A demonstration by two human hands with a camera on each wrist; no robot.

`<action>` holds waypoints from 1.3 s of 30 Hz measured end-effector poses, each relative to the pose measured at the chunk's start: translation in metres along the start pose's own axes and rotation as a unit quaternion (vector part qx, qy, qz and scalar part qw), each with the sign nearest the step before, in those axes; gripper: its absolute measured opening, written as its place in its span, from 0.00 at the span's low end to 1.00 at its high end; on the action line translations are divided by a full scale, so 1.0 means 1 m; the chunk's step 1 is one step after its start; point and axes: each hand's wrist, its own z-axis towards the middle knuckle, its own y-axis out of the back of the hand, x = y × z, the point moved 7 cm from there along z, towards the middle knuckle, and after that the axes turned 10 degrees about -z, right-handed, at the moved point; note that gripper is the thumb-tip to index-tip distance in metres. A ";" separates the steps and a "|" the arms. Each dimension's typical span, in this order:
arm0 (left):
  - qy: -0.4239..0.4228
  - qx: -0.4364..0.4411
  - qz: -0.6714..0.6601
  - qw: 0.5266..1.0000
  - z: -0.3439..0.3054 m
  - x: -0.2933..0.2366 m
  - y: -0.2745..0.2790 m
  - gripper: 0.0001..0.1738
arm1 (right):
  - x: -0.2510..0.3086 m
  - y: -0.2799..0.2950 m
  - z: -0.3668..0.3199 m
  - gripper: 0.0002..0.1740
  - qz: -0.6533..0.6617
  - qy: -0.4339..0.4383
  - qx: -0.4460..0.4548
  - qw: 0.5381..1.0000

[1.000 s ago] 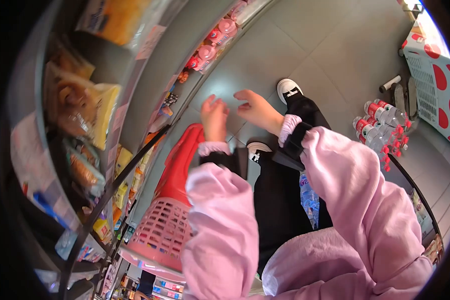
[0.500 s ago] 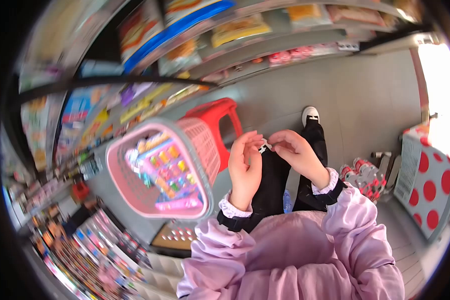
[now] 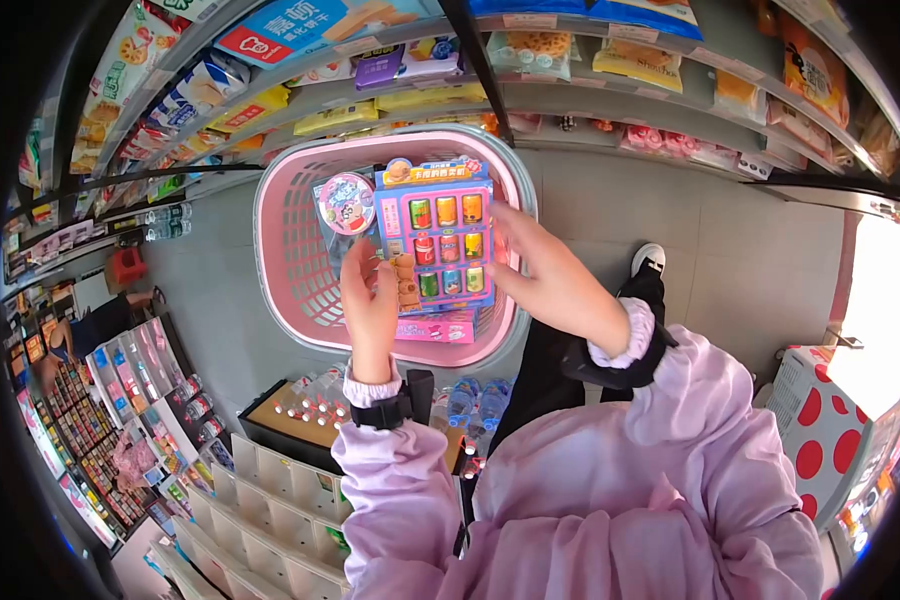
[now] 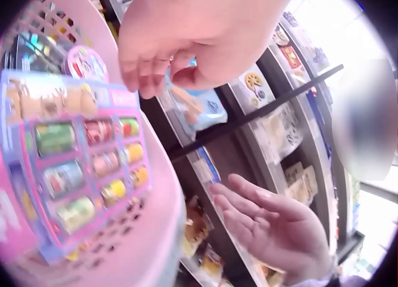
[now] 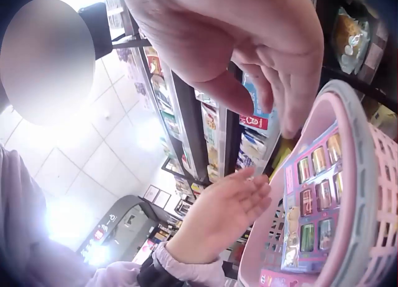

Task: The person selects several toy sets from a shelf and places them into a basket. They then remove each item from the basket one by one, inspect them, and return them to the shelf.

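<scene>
A pink laundry-style plastic basket (image 3: 295, 300) with a grey rim stands in front of me. Inside it, a blue and pink toy box (image 3: 406, 205) shows rows of miniature drink cans in its front. Beside that box lies a round pink cartoon-printed tub (image 3: 348, 203), and a flat pink box (image 3: 440, 327) lies under it. My left hand (image 3: 372, 305) hovers over the near left part of the basket, fingers loosely bent. On the other side, my right hand (image 3: 555, 275) spans the basket's right rim, its fingers relaxed. Both wrist views show empty palms above the basket.
Snack shelves (image 3: 560, 90) curve along the far side. A polka-dotted crate (image 3: 820, 430) stands at the right. Bottled water (image 3: 470, 400) and a white compartment rack (image 3: 260, 500) are at the near side. More shelving (image 3: 70, 400) lies to the left.
The view has swung left, bringing the basket from the lower left to the centre. My hands, earlier over the floor and my legs, are now over the basket and farther apart.
</scene>
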 end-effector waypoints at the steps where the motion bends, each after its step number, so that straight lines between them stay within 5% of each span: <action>1: 0.016 0.004 0.005 1.000 0.005 0.018 0.003 0.24 | -0.001 -0.008 0.005 0.24 0.045 -0.011 -0.009 0.999; 3: 0.075 0.054 0.000 0.996 0.008 0.044 0.000 0.23 | -0.003 -0.021 0.015 0.27 0.131 -0.030 -0.029 0.991; 11: 0.144 0.158 -0.128 0.969 0.018 0.055 -0.012 0.15 | -0.044 -0.069 0.011 0.28 0.048 -0.147 -0.076 0.985; 18: 0.173 0.158 -0.203 0.951 0.018 0.029 -0.008 0.13 | -0.032 -0.070 0.016 0.32 0.244 -0.219 0.033 0.944; 20: 0.154 0.141 -0.208 0.956 0.017 0.019 0.001 0.13 | -0.051 -0.084 0.018 0.35 0.110 -0.180 0.028 0.977; 27: 0.173 0.051 -0.315 0.932 -0.009 -0.048 0.050 0.11 | -0.013 -0.056 -0.001 0.38 0.092 -0.026 0.085 0.992; 33: 0.145 0.078 -0.442 0.882 -0.052 -0.093 0.020 0.11 | 0.037 0.015 -0.047 0.31 0.263 -0.065 0.242 0.932; 39: 0.218 0.175 -0.504 0.817 -0.096 -0.098 -0.067 0.16 | 0.016 0.096 -0.096 0.24 0.292 -0.129 0.160 0.934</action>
